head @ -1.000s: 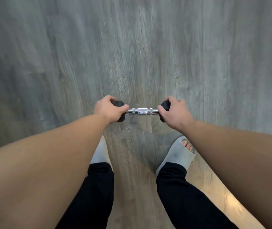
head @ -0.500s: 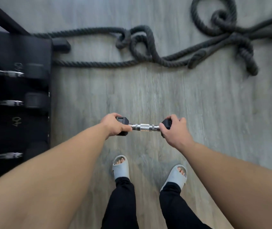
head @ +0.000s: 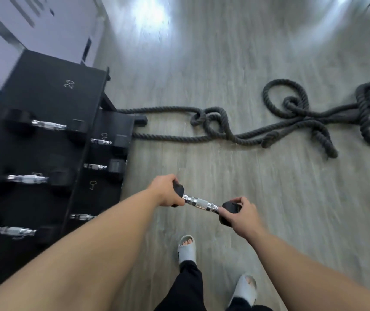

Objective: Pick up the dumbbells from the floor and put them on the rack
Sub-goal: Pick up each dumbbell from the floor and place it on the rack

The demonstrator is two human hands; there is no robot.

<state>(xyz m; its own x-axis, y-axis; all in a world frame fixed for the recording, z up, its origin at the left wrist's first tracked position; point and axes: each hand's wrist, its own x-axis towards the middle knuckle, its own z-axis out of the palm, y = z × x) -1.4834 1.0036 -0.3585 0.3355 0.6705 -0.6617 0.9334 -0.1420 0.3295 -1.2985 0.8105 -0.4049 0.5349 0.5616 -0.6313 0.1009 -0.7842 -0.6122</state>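
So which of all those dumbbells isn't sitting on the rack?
The dumbbell gripped at its black ends by the left hand and right hand, over the floor. All the others lie on the black rack.

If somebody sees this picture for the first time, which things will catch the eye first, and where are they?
First, the dumbbell at centre, held off the floor by its black ends: left hand on one, right hand on the other. Next, the black rack at left, with dumbbells on its shelves. Then the thick dark rope lying in loops across the floor beyond.
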